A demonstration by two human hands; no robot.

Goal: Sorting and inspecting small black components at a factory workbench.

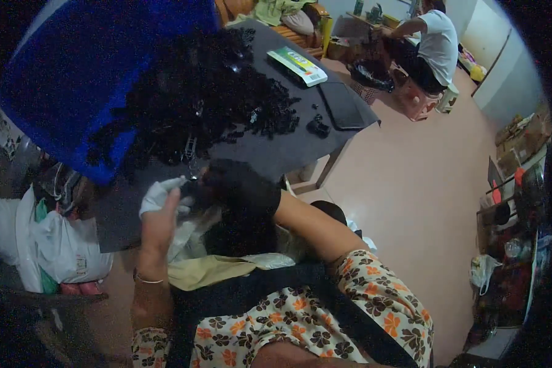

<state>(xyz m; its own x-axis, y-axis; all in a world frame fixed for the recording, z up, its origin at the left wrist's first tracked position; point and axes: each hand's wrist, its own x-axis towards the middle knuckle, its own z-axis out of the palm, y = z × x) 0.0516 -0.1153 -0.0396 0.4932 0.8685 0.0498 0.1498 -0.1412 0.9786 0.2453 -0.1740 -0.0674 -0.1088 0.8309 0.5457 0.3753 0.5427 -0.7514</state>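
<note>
Left of centre, the white-gloved left hand (161, 203) and black-gloved right hand (242, 185) meet, their grip unclear to me; small black plastic-looking pieces (227, 92) heap the grey tabletop (276, 147) above, probably for easy reach.

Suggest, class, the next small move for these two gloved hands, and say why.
Perhaps hold the white-gloved left hand steady and ease the black-gloved right hand toward the small shiny piece: it shows between the two hands, which are close together, while the heap of black parts lies farther off on the table. The exact grip is too dark to tell.
</note>
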